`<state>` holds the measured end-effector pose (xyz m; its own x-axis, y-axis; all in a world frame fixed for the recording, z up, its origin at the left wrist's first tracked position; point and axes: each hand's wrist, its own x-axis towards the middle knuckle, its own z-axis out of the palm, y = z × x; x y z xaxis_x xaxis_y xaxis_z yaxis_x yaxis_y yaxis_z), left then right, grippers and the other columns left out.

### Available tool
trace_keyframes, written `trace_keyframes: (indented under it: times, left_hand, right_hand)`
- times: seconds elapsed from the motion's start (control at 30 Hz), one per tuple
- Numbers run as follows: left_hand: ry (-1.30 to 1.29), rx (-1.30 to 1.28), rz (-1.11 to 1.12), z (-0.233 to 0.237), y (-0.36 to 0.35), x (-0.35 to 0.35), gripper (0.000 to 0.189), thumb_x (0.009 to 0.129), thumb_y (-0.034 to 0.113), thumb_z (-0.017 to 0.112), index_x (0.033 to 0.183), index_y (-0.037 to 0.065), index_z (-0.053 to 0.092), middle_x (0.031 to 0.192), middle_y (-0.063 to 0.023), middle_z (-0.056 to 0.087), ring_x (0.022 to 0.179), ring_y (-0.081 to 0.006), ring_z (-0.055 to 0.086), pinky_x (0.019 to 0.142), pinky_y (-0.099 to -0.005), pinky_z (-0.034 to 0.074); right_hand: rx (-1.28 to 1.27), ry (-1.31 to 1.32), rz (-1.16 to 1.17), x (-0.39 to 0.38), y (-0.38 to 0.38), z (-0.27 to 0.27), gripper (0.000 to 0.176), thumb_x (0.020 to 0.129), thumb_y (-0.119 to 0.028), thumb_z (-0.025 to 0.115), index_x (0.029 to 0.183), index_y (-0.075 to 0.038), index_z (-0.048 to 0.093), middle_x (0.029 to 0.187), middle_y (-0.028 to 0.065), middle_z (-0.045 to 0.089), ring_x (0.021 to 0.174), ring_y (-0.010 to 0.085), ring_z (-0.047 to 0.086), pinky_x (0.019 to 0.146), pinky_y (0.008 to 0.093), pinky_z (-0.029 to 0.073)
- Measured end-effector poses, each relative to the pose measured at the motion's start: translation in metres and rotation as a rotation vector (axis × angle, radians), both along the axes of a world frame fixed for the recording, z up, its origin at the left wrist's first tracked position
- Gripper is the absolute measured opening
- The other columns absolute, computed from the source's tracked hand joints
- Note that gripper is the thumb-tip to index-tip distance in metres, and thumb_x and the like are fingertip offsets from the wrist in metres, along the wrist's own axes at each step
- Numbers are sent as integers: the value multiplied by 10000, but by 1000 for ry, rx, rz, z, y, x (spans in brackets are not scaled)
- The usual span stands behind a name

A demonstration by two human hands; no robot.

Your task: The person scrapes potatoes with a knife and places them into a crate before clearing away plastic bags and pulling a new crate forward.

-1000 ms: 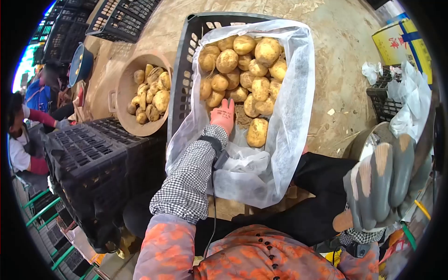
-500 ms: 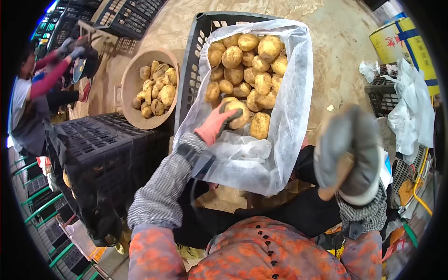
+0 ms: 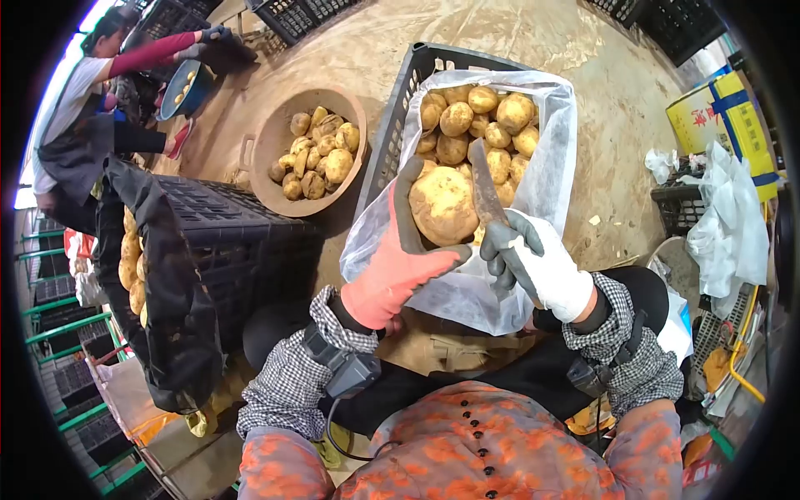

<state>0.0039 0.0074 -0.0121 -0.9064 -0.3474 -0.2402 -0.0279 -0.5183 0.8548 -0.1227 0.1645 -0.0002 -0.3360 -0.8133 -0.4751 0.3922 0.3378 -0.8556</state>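
Left hand (image 3: 390,282) grips potato (image 3: 442,206) while right hand (image 3: 543,271) holds knife (image 3: 485,185) pointing away.

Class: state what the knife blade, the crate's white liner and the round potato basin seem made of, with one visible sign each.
Knife blade: metal, dull grey with faint sheen. Liner: thin nonwoven fabric or plastic, probably; translucent, softly crumpled. Basin: likely plastic, matte tan, moulded handle at its rim.

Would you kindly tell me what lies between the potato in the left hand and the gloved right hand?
In the head view, only the knife: the right hand holds it, blade rising beside the potato in the left hand.
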Motion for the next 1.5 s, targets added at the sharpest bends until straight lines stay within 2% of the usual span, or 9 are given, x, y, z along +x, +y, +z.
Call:
trace_keyframes:
  times: [0.13,0.2,0.23,0.4,0.87,0.93,1.07,1.33,1.5]
  left_hand:
    - [-65,-283,39,1,0,0,926,665,-63,654,1443,134,191,1339,-87,377,1171,-193,458,842,-299,484]
    - [-238,-573,-56,2,-2,0,885,639,-24,652,1418,96,249,1305,-75,401,1167,-177,444,883,-283,456]
    - [-278,-341,-8,11,0,-2,863,622,8,643,1403,66,280,1284,-78,417,1183,-177,426,949,-284,409]
    - [-121,-656,45,7,-6,-6,863,673,-19,635,1427,72,224,1312,-121,398,1219,-204,413,1000,-325,383]
    - [-228,-799,-224,0,-9,4,849,700,9,656,1431,44,226,1348,-132,382,1241,-214,396,1022,-317,353]
    - [-216,-855,-235,1,-8,5,846,701,21,663,1431,52,235,1336,-130,402,1241,-218,391,1033,-323,337]
    - [-145,-900,-104,3,-4,3,821,697,82,667,1404,15,253,1304,-191,406,1223,-314,402,1026,-365,345]
    - [-328,-1005,-165,-6,-1,12,778,687,91,669,1370,-1,308,1266,-213,419,1225,-370,402,1041,-375,330]
    - [-164,-330,-10,6,-7,4,498,850,61,566,1322,44,408,1213,-92,517,1111,-177,508,950,-304,413]
  right_hand:
    - [-203,484,266,1,-5,-14,185,888,-171,491,936,-13,574,743,22,555,602,80,504,523,217,438]
    - [-128,739,315,12,-3,-27,257,812,-138,552,1014,19,575,820,197,622,735,386,597,659,418,494]
    - [-189,701,298,12,-5,-32,178,869,-137,493,982,-23,571,743,21,563,611,67,509,534,201,434]
    - [-12,-81,-10,0,-20,6,261,930,-248,485,1011,-3,526,768,31,559,588,66,514,473,201,417]
    - [-124,674,196,1,-12,-25,301,874,-274,544,931,20,576,668,150,598,596,298,576,564,370,448]
    - [-22,398,377,-1,-16,-11,302,918,-326,556,917,-25,548,638,7,517,530,49,451,469,196,380]
    - [19,-74,-41,6,-22,-3,368,918,-389,553,856,-27,540,614,9,511,486,53,437,449,203,377]
    - [-165,897,309,6,-17,-24,320,906,-356,568,821,-49,538,649,-1,546,521,70,480,469,223,387]
    - [10,8,115,0,-23,8,282,926,-320,510,867,-52,576,632,3,528,546,84,477,496,248,400]
